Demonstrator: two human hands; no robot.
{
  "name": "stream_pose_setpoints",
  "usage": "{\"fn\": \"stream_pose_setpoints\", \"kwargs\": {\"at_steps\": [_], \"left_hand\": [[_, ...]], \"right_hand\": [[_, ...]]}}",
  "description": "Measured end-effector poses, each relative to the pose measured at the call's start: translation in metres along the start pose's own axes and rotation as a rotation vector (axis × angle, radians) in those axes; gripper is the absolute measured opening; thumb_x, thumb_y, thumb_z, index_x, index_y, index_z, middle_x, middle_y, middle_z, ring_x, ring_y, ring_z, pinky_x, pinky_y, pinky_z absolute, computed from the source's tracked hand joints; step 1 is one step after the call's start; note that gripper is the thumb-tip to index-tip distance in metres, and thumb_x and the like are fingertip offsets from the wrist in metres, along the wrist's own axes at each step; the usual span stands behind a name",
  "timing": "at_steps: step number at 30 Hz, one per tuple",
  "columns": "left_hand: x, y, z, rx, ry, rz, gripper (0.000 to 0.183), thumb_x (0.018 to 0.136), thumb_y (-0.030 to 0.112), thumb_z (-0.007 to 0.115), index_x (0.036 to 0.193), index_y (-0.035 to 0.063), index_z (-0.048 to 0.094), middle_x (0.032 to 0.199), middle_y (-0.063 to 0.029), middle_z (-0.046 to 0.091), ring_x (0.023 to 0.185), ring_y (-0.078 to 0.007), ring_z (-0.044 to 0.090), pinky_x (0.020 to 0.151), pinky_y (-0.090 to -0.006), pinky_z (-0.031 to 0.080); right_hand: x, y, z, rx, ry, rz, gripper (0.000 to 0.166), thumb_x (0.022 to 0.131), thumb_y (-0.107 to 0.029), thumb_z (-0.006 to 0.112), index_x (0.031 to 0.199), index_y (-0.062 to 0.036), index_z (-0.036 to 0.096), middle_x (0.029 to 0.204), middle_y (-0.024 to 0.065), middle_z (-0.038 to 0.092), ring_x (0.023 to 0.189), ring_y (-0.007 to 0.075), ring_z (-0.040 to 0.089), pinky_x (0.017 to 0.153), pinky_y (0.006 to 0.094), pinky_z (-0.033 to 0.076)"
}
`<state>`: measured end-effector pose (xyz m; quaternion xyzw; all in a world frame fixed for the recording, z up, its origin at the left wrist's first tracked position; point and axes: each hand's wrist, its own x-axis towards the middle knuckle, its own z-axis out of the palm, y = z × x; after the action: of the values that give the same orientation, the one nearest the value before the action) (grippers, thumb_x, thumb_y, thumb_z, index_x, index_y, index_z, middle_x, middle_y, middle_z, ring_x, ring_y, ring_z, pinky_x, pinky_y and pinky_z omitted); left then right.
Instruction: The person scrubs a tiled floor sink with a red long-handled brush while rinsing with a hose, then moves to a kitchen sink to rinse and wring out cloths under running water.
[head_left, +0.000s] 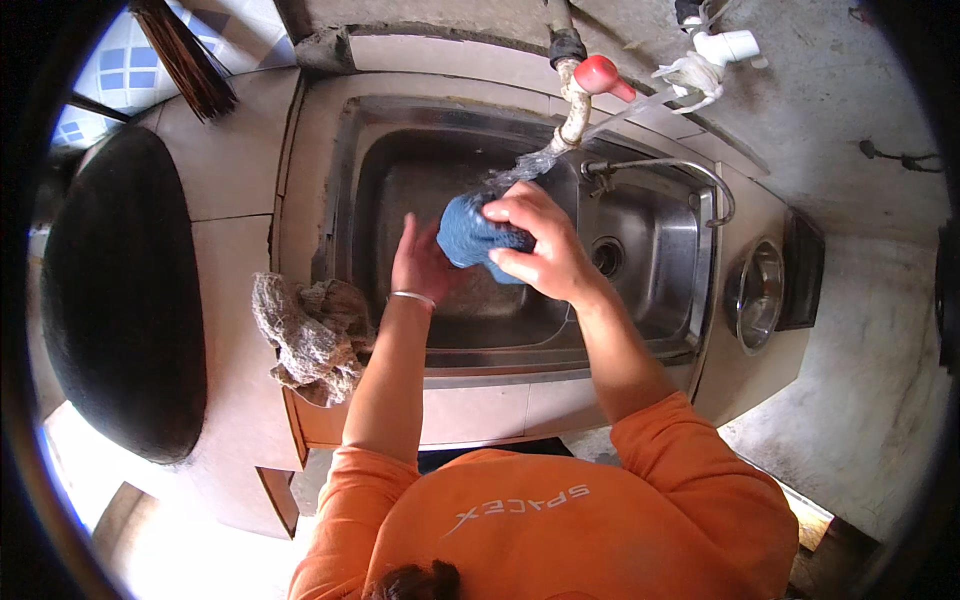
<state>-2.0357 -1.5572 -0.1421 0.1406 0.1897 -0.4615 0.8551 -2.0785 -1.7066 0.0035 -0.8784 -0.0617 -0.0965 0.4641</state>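
Note:
A wet-looking blue cloth (466, 229) is bunched in my right hand (551, 236), above the large basin of a stainless steel sink (390, 187). Just left of the cloth, my left hand (420, 259) has its thumb and fingers apart; part of it lies behind the cloth, and I see nothing held in it. Water runs from the tap (576, 112) with a red handle (598, 75) and falls close behind the cloth and my right fingers.
A crumpled greyish rag (319, 334) hangs at the sink's left front corner. Left of it sits a large black round lid or pan (124, 292), with a twig brush (184, 60) behind. A curved metal spout (675, 163) arches over the small basin. Right stands a metal bowl (757, 296).

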Motion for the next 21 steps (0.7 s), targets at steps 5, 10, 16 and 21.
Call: {"fn": "stream_pose_setpoints", "kwargs": {"at_steps": [5, 10, 16, 21], "left_hand": [[0.014, 0.019, -0.009, 0.509, 0.005, 0.293, 0.041, 0.086, 0.016, 0.05, 0.124, 0.0064, 0.042, 0.114, -0.0054, 0.052, 0.098, -0.0155, 0.05, 0.08, -0.0295, 0.042], [0.007, 0.007, -0.052, 0.73, 0.773, -0.005, 0.056, 0.078, 0.04, 0.058, 0.124, 0.0111, 0.042, 0.118, -0.0081, 0.043, 0.101, -0.03, 0.044, 0.076, -0.0473, 0.041], [0.032, -0.019, -0.04, 0.498, 0.958, -0.213, 0.076, 0.069, 0.057, 0.056, 0.132, 0.024, 0.03, 0.134, -0.0085, 0.029, 0.114, -0.036, 0.035, 0.087, -0.0577, 0.028], [0.045, 0.019, -0.071, -0.042, 0.28, 0.208, 0.055, 0.085, 0.045, 0.037, 0.123, 0.0058, 0.041, 0.12, -0.0103, 0.048, 0.107, -0.0234, 0.047, 0.09, -0.0375, 0.037]], "right_hand": [[-0.033, 0.018, 0.001, -0.369, -0.337, -0.146, 0.052, 0.054, 0.001, 0.061, 0.104, -0.0117, 0.058, 0.09, 0.0048, 0.047, 0.084, 0.0238, 0.046, 0.079, 0.0359, 0.034], [-0.077, 0.141, 0.049, -0.202, -0.423, 0.513, 0.066, 0.065, -0.027, 0.071, 0.121, -0.006, 0.044, 0.115, 0.0178, 0.047, 0.106, 0.0342, 0.045, 0.088, 0.0445, 0.038], [-0.061, 0.215, 0.118, -0.422, 0.003, 0.932, 0.055, 0.061, -0.016, 0.066, 0.113, -0.0059, 0.05, 0.106, 0.0209, 0.053, 0.1, 0.035, 0.049, 0.088, 0.0426, 0.039], [-0.019, 0.087, 0.135, 0.356, 0.061, 0.335, 0.03, 0.055, -0.01, 0.063, 0.084, -0.0053, 0.056, 0.083, 0.017, 0.059, 0.082, 0.035, 0.057, 0.069, 0.0403, 0.044]]}}
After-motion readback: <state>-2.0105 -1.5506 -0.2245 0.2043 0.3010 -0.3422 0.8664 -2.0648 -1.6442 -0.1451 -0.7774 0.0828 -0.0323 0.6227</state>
